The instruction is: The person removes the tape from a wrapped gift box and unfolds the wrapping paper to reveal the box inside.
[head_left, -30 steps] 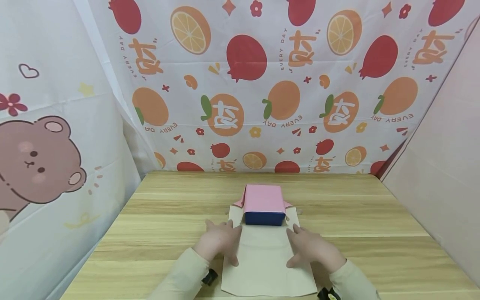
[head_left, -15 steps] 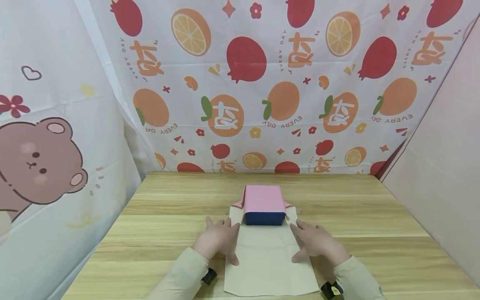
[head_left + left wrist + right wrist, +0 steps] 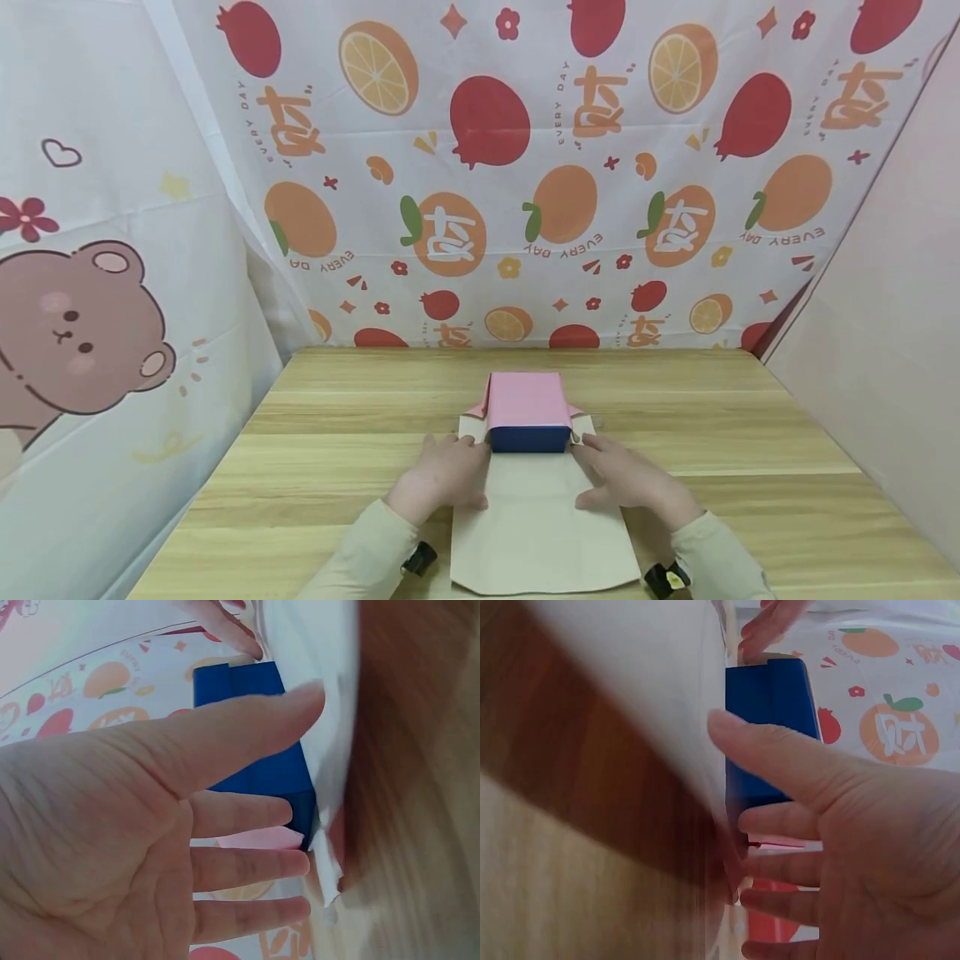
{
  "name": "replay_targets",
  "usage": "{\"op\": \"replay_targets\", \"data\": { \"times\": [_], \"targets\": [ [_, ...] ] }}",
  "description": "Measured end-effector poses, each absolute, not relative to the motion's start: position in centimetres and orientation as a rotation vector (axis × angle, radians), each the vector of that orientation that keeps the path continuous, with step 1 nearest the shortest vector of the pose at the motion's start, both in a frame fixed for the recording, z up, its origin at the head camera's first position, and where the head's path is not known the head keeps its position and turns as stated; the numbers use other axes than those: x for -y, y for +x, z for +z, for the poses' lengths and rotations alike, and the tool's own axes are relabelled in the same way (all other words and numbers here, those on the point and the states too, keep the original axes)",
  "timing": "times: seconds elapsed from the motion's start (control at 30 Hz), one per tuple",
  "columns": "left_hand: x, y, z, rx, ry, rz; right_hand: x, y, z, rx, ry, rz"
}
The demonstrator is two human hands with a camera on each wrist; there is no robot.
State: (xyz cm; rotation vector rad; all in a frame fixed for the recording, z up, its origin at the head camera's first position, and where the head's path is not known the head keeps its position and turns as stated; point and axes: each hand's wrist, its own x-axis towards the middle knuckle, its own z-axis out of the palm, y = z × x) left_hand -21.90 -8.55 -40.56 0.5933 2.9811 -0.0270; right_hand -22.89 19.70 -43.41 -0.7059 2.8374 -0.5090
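A dark blue box (image 3: 529, 439) stands on a sheet of wrapping paper (image 3: 543, 533), pale side up. The paper's pink side (image 3: 527, 398) lies over the top of the box, and its near part stretches flat toward me. My left hand (image 3: 448, 477) touches the left edge of the paper, near the box's front left corner. On the opposite edge my right hand (image 3: 630, 479) touches the paper by the front right corner. Both wrist views show straight fingers, spread apart, with the blue box (image 3: 262, 769) beyond them. Neither hand grips anything.
Everything lies on a wooden table (image 3: 337, 467). A fruit-print cloth (image 3: 495, 208) hangs behind it, a bear-print cloth (image 3: 82, 333) at the left and a plain pale one (image 3: 877, 333) at the right.
Both hands have moved slightly forward along the paper's edges, closer to the box's front corners. The near part of the paper has shifted slightly to the right. The box looks unmoved.
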Motion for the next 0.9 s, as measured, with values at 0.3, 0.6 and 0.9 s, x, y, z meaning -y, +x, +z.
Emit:
{"op": "replay_targets", "data": {
  "times": [0.3,0.6,0.9],
  "targets": [
    [8.4,-22.3,-40.2,-3.049,0.572,0.034,-19.8,-23.6,-42.7,-2.875,-0.908,-0.587],
    [9.0,-23.5,-39.7,-3.128,0.578,0.150,-19.5,-24.5,-42.5,-3.119,-0.945,-0.539],
    [9.6,-26.7,-38.9,-3.255,0.507,0.141,-18.6,-27.5,-41.4,-3.386,-0.894,-0.314]
  ]
}}
